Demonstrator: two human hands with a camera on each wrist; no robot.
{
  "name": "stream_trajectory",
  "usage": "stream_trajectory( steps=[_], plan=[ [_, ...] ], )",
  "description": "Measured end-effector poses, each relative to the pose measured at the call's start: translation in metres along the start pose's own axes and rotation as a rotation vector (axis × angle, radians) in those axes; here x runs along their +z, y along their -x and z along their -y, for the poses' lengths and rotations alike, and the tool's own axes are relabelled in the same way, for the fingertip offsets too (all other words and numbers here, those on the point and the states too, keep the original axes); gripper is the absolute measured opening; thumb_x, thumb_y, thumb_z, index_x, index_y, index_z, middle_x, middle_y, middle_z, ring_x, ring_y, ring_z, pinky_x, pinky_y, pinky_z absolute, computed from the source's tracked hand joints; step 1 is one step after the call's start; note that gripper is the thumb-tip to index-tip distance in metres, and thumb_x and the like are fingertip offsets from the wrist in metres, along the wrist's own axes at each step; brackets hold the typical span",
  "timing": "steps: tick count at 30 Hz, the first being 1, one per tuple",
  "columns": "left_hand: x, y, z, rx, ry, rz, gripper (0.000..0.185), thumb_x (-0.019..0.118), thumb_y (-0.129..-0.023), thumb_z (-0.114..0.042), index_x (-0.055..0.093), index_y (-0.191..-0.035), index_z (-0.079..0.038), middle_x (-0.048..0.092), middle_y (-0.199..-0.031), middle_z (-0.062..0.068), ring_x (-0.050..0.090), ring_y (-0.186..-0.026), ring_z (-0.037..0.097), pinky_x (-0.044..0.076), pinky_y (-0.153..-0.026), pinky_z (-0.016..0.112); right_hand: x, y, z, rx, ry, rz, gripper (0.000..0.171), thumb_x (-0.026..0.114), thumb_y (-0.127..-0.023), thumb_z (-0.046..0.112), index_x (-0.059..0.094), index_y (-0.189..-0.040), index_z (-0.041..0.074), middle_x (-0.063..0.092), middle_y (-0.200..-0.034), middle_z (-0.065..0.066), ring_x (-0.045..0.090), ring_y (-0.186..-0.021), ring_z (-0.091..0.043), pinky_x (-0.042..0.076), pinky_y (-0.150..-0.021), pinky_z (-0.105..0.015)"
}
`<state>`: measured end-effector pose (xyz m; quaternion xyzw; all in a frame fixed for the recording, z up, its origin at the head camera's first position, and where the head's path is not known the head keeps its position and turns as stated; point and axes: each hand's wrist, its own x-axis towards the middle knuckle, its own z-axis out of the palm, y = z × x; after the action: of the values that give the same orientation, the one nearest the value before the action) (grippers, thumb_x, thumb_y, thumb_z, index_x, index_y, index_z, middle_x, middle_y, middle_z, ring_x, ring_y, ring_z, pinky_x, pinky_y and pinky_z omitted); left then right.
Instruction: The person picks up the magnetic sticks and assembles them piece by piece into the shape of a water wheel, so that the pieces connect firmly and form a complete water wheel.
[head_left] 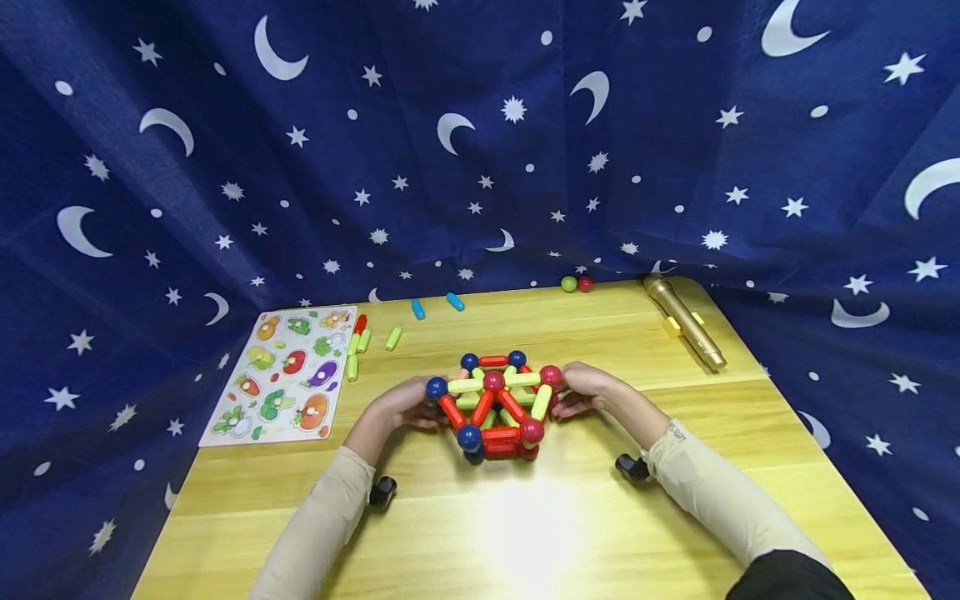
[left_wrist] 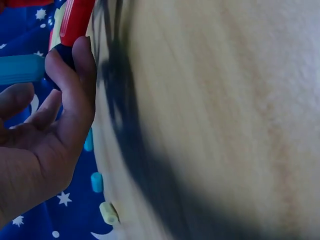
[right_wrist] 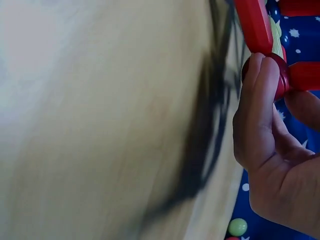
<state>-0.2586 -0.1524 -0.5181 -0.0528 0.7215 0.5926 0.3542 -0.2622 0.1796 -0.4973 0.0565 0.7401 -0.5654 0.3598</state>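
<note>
Desk point(left_wrist: 215, 110) blurred to streaks in both wrist views, left hand point(head_left: 405, 405) fingertips hidden behind the rod-and-ball frame point(head_left: 495, 407), right hand point(head_left: 588, 390) fingertips likewise hidden, frame cut off by the top edge at each wrist, puzzle board point(head_left: 281, 377) pictures too small to tell

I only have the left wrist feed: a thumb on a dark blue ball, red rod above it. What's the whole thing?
Observer: A cage of rods and balls standing on the table, seen from the head camera.
Operator: Where's the right hand?
Observer: The right hand is on the opposite side, pinching a red ball where red rods meet.
Operator: Any spare parts?
Observer: Two blue rods lie loose behind the cage, and a green ball at the far table edge.
Operator: Anything else on the table?
Observer: A vegetable puzzle board on the person's left, a gold microphone at far right.
</note>
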Motion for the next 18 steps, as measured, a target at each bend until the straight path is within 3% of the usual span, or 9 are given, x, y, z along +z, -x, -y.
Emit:
stream_trajectory(
  steps=[4,8,13,18],
  plan=[
    [-0.001,0.003,-0.003,0.037,0.024,-0.044,0.041,0.055,-0.097,-0.026,0.054,-0.137,-0.016,0.070,-0.077,0.003,0.067,-0.068,0.016,0.055,-0.060,0.031,0.000,0.000,0.003,-0.012,0.003,-0.031,0.049,0.050,-0.093,0.008,0.044,-0.141,0.000,0.067,-0.084,-0.006,0.068,-0.063,-0.016,0.060,-0.067,-0.031],
    [0.001,0.011,-0.008,0.094,0.031,-0.069,0.040,0.049,-0.099,-0.012,0.052,-0.139,-0.014,0.064,-0.091,0.006,0.059,-0.060,0.013,0.051,-0.054,0.027,0.002,0.009,0.009,-0.038,-0.001,-0.048,0.050,0.053,-0.092,0.007,0.044,-0.141,0.005,0.069,-0.088,-0.003,0.066,-0.064,-0.015,0.059,-0.066,-0.030],
    [0.011,0.024,-0.014,0.180,0.015,-0.153,0.038,0.053,-0.100,-0.015,0.053,-0.137,-0.011,0.061,-0.110,0.013,0.059,-0.071,0.011,0.050,-0.058,0.024,0.003,0.018,0.014,-0.097,-0.032,-0.058,0.044,0.056,-0.096,0.012,0.045,-0.138,0.004,0.068,-0.100,-0.008,0.066,-0.069,-0.012,0.059,-0.066,-0.031],
    [0.019,0.034,-0.020,0.234,-0.019,-0.249,0.035,0.058,-0.098,-0.018,0.057,-0.132,-0.012,0.058,-0.118,0.013,0.058,-0.083,0.014,0.052,-0.064,0.025,0.005,0.027,0.018,-0.163,-0.028,-0.076,0.043,0.056,-0.097,0.012,0.045,-0.137,0.001,0.069,-0.091,-0.001,0.068,-0.069,-0.011,0.056,-0.059,-0.027]
  ],
)
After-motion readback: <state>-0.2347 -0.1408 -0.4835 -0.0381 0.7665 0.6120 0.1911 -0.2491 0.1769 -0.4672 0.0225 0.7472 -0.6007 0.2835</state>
